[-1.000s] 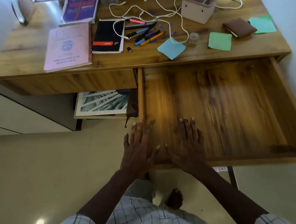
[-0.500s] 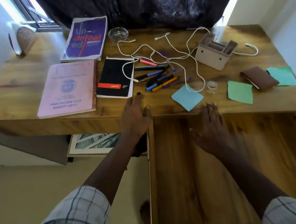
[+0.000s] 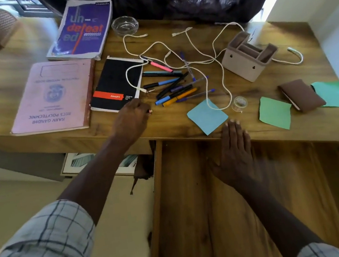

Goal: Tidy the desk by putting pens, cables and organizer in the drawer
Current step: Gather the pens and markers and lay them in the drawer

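Several pens (image 3: 172,87) lie in a loose heap at the middle of the wooden desk (image 3: 163,124). White cables (image 3: 204,61) snake over and around them. A beige organizer (image 3: 249,58) with empty slots stands to their right. The drawer (image 3: 218,208) below the desk edge is pulled out, and its visible part is bare wood. My left hand (image 3: 131,119) rests on the desk just left of the pens, fingers curled onto a small dark piece (image 3: 150,110) with a reddish tip. My right hand (image 3: 235,152) hovers flat over the drawer, fingertips at the desk's front edge.
A pink record book (image 3: 52,94), a purple book (image 3: 83,29) and a black spiral pad (image 3: 116,83) lie on the left. A glass bowl (image 3: 125,25) sits at the back. Sticky notes (image 3: 206,116), a small clear lid (image 3: 239,103) and a brown wallet (image 3: 301,94) lie on the right.
Both hands left the drawer's front edge and moved up toward the desk. My left hand advanced onto the desktop to the small dark piece; my right hand reached the desk's front edge.
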